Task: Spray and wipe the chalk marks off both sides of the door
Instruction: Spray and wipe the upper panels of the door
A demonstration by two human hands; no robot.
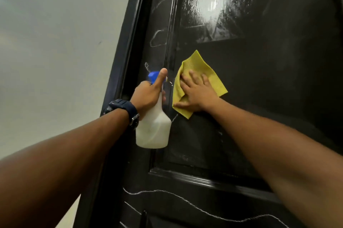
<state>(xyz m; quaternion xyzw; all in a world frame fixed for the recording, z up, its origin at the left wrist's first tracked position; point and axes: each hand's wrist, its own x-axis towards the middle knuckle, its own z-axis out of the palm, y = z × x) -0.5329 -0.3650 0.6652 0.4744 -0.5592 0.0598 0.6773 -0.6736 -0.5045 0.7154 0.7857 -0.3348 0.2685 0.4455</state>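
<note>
A black panelled door (pixel 259 79) fills the right of the head view. My left hand (pixel 148 94) grips a white spray bottle (pixel 154 129) with a blue nozzle (pixel 153 75), held close to the door's left stile. My right hand (pixel 196 94) presses a yellow cloth (pixel 209 73) flat against the upper panel, fingers spread. White chalk marks show on the left stile (pixel 157 38), and a long wavy chalk line (pixel 185 201) runs across the lower part. A wet, shiny patch (pixel 211 4) sits high on the panel.
A pale wall (pixel 55 42) lies left of the door frame (pixel 128 51). A raised moulding (pixel 204 179) crosses the door below my hands. A dark watch (pixel 122 108) is on my left wrist.
</note>
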